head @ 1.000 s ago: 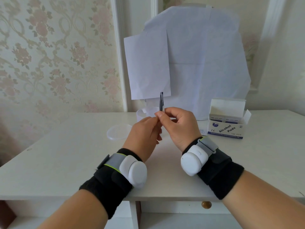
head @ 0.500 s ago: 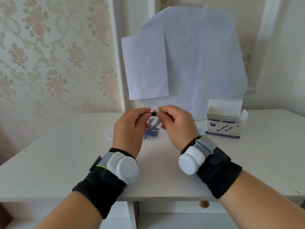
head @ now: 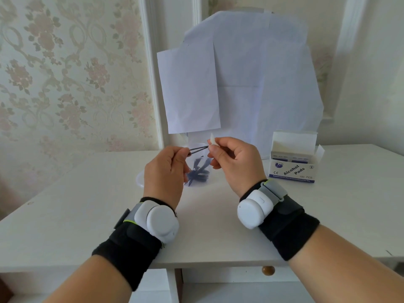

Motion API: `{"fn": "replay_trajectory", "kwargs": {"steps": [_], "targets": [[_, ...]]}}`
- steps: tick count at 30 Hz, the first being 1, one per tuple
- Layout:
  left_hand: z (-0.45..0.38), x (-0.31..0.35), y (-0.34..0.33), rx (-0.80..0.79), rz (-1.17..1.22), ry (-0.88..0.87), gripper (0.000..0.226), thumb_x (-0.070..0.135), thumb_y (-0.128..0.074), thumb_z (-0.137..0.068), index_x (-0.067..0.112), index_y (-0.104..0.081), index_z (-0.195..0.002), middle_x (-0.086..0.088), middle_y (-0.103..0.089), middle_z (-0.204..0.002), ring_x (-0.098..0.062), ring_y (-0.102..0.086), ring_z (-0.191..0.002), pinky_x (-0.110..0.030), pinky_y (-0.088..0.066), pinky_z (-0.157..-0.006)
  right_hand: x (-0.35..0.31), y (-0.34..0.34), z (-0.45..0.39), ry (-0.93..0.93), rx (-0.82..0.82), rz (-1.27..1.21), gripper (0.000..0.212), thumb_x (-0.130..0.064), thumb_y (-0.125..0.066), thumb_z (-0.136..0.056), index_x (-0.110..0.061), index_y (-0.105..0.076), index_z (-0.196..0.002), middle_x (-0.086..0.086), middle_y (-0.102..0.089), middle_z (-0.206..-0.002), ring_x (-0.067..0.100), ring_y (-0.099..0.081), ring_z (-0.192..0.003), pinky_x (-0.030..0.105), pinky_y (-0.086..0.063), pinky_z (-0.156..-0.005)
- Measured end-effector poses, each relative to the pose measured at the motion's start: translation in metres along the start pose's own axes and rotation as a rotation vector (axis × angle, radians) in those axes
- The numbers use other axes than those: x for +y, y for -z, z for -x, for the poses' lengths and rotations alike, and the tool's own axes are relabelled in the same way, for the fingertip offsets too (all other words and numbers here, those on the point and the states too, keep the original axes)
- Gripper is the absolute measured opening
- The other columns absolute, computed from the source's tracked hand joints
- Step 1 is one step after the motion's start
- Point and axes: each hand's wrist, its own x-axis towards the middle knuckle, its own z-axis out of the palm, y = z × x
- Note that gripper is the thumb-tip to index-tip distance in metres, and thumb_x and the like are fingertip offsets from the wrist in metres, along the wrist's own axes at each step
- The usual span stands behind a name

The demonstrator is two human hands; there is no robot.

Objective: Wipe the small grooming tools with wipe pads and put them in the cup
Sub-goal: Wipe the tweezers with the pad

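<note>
Clear cup (head: 197,171) on table (head: 87,193) holds several dark blue tools. Left hand (head: 164,169) pinches tweezers (head: 197,149) above cup; right hand (head: 235,161) pinches wipe pad (head: 212,141) at tweezer tips.

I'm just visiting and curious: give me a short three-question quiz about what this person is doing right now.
1. True or false: the left hand pinches the dark tweezers.
2. The right hand holds: A) the Alcohol Pads box B) a white wipe pad C) nothing.
3. Where do other dark tools already sit?

Key: 1 true; 2 B; 3 in the clear cup, behind the hands.
</note>
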Motion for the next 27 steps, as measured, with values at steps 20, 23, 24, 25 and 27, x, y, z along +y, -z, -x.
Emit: {"fn": "replay_trajectory", "kwargs": {"steps": [20,23,24,25,27], "targets": [[0.003,-0.001,0.0,-0.053,-0.115,-0.011,0.045,0.038,-0.048,-0.097,0.006,-0.055,-0.065,0.004,-0.051,-0.043,-0.01,-0.045,-0.042,-0.028,-0.044,-0.054,0.041,0.016,-0.022,-0.274,0.178,0.558,0.033,-0.022,-0.055,-0.086,-0.006,-0.054,-0.057,0.006,-0.044,-0.051,0.025,-0.04,-0.054,0.029,-0.028,-0.049],[0.003,0.0,-0.003,-0.064,-0.064,0.022,0.051,0.038,-0.04,-0.101,0.009,-0.051,-0.06,0.006,-0.046,-0.041,-0.01,-0.042,-0.041,-0.027,-0.04,-0.053,0.041,0.013,-0.022,-0.328,0.101,0.673,0.044,-0.024,-0.054,-0.088,-0.01,-0.044,-0.048,0.003,-0.037,-0.047,0.025,-0.036,-0.049,0.027,-0.024,-0.045],[0.003,-0.001,-0.003,-0.062,-0.037,0.036,0.05,0.037,-0.038,-0.102,0.01,-0.05,-0.062,0.006,-0.046,-0.044,-0.011,-0.042,-0.041,-0.028,-0.04,-0.054,0.042,0.013,-0.022,-0.345,0.083,0.694,0.046,-0.025,-0.054,-0.089,-0.011,-0.041,-0.047,0.002,-0.038,-0.047,0.024,-0.037,-0.048,0.026,-0.023,-0.045],[0.002,-0.003,-0.004,-0.059,-0.008,0.048,0.047,0.035,-0.036,-0.102,0.011,-0.05,-0.064,0.004,-0.047,-0.047,-0.012,-0.042,-0.041,-0.028,-0.04,-0.054,0.044,0.013,-0.022,-0.361,0.063,0.7,0.047,-0.025,-0.055,-0.089,-0.011,-0.041,-0.046,0.002,-0.04,-0.048,0.024,-0.039,-0.048,0.025,-0.023,-0.045],[0.001,-0.005,-0.006,-0.051,0.036,0.069,0.042,0.031,-0.035,-0.103,0.013,-0.051,-0.068,0.002,-0.048,-0.051,-0.012,-0.042,-0.04,-0.03,-0.039,-0.054,0.047,0.013,-0.023,-0.379,0.026,0.701,0.047,-0.028,-0.054,-0.09,-0.011,-0.047,-0.047,0.004,-0.048,-0.053,0.028,-0.048,-0.053,0.024,-0.027,-0.047]]}}
